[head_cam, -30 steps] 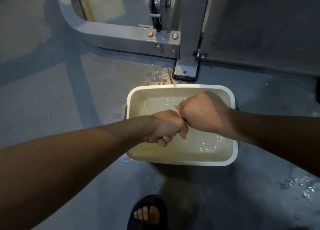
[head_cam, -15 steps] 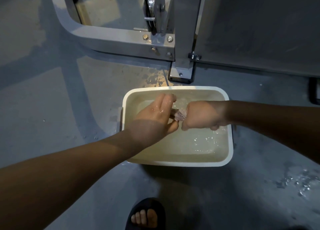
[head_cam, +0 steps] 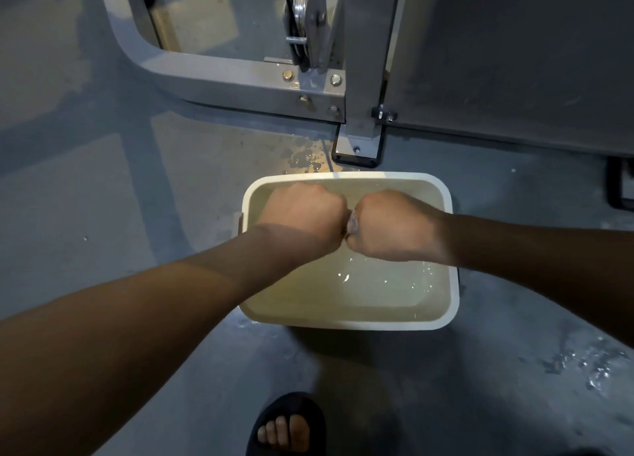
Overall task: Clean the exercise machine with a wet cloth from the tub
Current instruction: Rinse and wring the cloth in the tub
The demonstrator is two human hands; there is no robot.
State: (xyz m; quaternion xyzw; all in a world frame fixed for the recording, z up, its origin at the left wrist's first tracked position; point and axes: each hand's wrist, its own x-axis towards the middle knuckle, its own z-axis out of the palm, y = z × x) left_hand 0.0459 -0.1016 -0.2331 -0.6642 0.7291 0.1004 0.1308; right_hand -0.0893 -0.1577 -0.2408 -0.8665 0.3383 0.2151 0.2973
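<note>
L hand [head_cam: 303, 215] and R hand [head_cam: 391, 225] were closed into fists, backs up, knuckles meeting over the tub [head_cam: 453, 294]. Fingers of both were curled tight round the cloth [head_cam: 352, 221]. Only a small pale wad showed btwn the fists, approx. frame centre, above the water [head_cam: 377, 284]; it appeared wet, though detail was blurred. Tub stood on the floor [head_cam: 103, 198], w/ the machine [head_cam: 240, 84] base at 12 o'clock of it, near but apart. Pulley [head_cam: 302, 9] sat in the frame, top centre. Wet patches [head_cam: 305, 158] lay at 11 o'clock and 4 o'clock of tub. Sandalled foot [head_cam: 288, 428] at 6 o'clock.
</note>
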